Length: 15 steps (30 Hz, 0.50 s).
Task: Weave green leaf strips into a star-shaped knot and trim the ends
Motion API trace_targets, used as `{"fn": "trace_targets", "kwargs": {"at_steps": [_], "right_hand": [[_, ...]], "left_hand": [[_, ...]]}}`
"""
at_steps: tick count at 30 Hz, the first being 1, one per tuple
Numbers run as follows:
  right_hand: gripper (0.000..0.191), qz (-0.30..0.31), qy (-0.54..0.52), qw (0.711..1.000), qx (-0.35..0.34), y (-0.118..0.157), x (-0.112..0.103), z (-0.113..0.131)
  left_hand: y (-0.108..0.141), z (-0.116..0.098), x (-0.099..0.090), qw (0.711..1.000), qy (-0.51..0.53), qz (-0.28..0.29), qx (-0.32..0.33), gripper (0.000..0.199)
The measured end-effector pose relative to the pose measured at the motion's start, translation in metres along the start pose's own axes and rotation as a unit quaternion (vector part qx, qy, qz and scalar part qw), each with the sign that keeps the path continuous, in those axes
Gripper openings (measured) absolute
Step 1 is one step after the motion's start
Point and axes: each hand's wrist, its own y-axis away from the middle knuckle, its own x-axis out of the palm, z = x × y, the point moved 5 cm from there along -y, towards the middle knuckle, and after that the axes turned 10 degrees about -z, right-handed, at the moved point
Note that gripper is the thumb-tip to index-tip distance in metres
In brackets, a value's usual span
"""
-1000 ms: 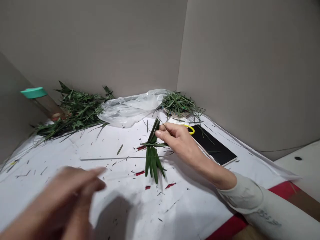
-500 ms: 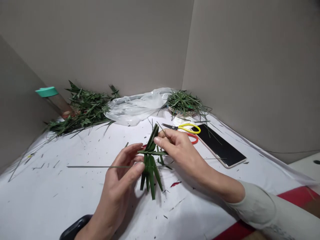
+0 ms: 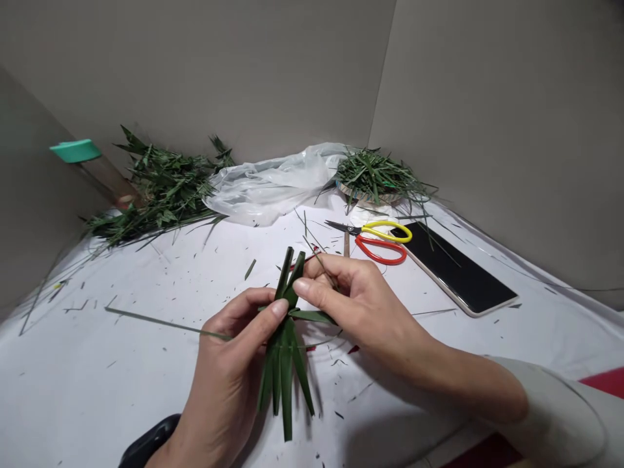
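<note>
Several dark green leaf strips are joined in a woven piece (image 3: 286, 364), with long ends hanging down and two ends pointing up. My left hand (image 3: 238, 344) pinches its middle, the thumb pressed on the front. On the other side my right hand (image 3: 353, 302) has its thumb and fingers closed on a strip at the upper right of the piece. A thin green strand (image 3: 156, 320) runs out leftward from behind my left hand. Beyond my right hand lie scissors (image 3: 385, 242) with one yellow and one red handle.
A black-screened phone (image 3: 458, 270) lies at the right. Along the back are a leaf pile (image 3: 170, 182), a clear plastic bag (image 3: 273, 185) and a basket of leaf strips (image 3: 373, 174). A green-lidded bottle (image 3: 78, 151) leans at the left. Leaf scraps dot the white cloth (image 3: 121, 403).
My left thumb has moved up onto the middle of the woven piece, which sits lower and nearer in view. Its upper ends have spread apart. The view has shifted, showing both scissor handles fully.
</note>
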Motion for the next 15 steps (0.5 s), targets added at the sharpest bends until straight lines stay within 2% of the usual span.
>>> {"fn": "trace_targets", "kwargs": {"at_steps": [8,15], "right_hand": [[0.021,0.005,-0.032,0.999,0.025,0.0023,-0.0004,-0.0012],[0.021,-0.014,0.006,1.0,0.007,0.004,-0.0029,-0.0013]], "left_hand": [[0.002,-0.0007,0.0029,1.0,0.018,0.007,-0.011,0.021],[0.0031,0.0005,0.0016,0.999,0.022,0.009,-0.04,0.021]]}}
